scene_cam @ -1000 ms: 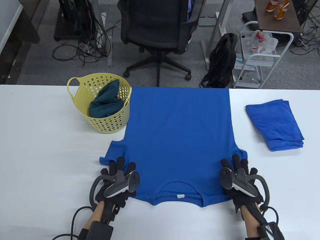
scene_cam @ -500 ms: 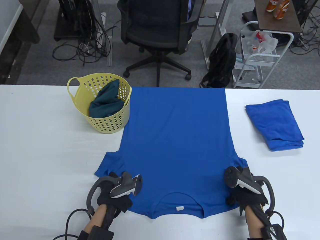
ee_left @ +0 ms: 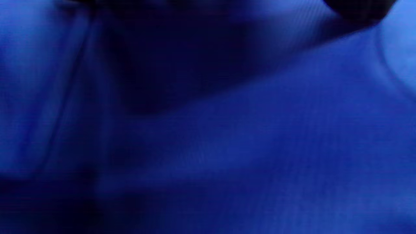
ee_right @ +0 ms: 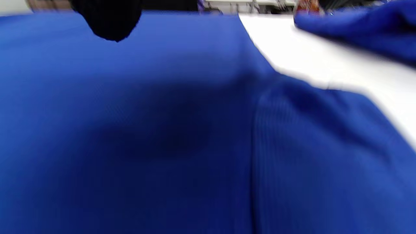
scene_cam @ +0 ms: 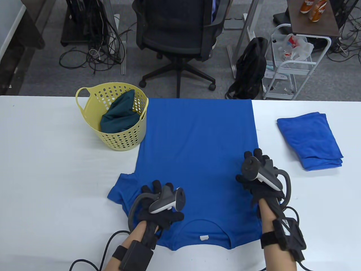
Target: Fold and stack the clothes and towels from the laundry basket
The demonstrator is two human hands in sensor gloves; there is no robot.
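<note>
A blue T-shirt lies spread flat on the white table, collar toward me. My left hand lies on its left shoulder area with fingers spread, beside the left sleeve. My right hand rests on the shirt's right side with fingers stretched forward; the right sleeve is hidden. The left wrist view is filled with blurred blue shirt cloth. In the right wrist view a gloved fingertip touches the shirt, where a fold ridge runs down the cloth. A yellow laundry basket holds a dark teal garment.
A folded blue towel lies at the right of the table and also shows as the towel in the right wrist view. The basket touches the shirt's far left edge. An office chair and a wire cart stand beyond the table.
Both hands left the shoulder corners and slid inward and forward over the shirt, the right one farther. Their fingers uncurled. The right sleeve no longer shows.
</note>
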